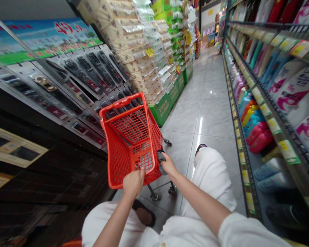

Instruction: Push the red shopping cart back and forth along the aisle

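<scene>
A small red plastic shopping cart [118,164] with grid walls stands tilted in view on dark legs and casters, and nothing lies inside it. My left hand [134,181] is closed over its near rim, thumb on top. At the cart's right near corner, my right hand [169,166] is closed around a dark grey grip [161,163]; some of its fingers are hidden behind that part. Both forearms reach forward from my body.
On the left, packaged belts [64,89] hang on a dark rack. Stacked tissue packs [139,51] stand on green boxes [163,108] ahead. A shelf [265,109] of bottles runs along the right. Grey tiled floor [208,103] stretches down the aisle between them.
</scene>
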`<control>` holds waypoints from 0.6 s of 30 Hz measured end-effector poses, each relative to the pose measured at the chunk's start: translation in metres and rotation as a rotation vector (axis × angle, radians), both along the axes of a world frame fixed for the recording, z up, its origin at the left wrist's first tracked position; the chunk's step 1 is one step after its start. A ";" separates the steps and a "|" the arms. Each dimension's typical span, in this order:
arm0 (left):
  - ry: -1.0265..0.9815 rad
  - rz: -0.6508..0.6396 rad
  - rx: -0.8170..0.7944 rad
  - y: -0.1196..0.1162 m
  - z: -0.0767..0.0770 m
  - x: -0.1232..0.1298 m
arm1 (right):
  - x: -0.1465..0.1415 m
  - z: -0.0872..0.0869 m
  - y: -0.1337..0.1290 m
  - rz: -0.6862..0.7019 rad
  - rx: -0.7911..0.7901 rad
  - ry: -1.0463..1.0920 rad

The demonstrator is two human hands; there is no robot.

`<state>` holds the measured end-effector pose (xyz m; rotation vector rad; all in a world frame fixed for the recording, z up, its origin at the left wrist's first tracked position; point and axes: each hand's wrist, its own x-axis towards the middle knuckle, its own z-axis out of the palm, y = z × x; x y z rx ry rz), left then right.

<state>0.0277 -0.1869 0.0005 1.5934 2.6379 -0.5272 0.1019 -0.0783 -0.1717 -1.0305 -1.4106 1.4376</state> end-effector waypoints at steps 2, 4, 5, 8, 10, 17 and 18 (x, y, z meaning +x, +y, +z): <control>-0.011 0.003 0.018 0.001 -0.001 0.002 | 0.002 0.009 0.006 -0.014 -0.014 0.067; -0.021 0.004 0.032 0.002 -0.002 0.004 | 0.006 0.009 0.009 -0.034 -0.035 0.108; -0.023 0.001 0.037 0.003 -0.002 0.005 | 0.008 0.007 0.009 -0.043 -0.062 0.110; -0.011 0.007 0.039 0.004 -0.003 0.006 | 0.011 0.000 0.005 -0.037 -0.169 0.093; 0.010 0.019 0.040 0.004 -0.004 0.006 | 0.010 0.005 0.002 -0.029 -0.173 0.120; 0.009 0.007 0.066 0.006 -0.008 0.003 | 0.027 0.064 -0.010 -0.020 0.162 0.126; 0.004 -0.012 0.063 0.006 -0.008 0.002 | 0.032 0.072 -0.012 -0.002 0.219 0.042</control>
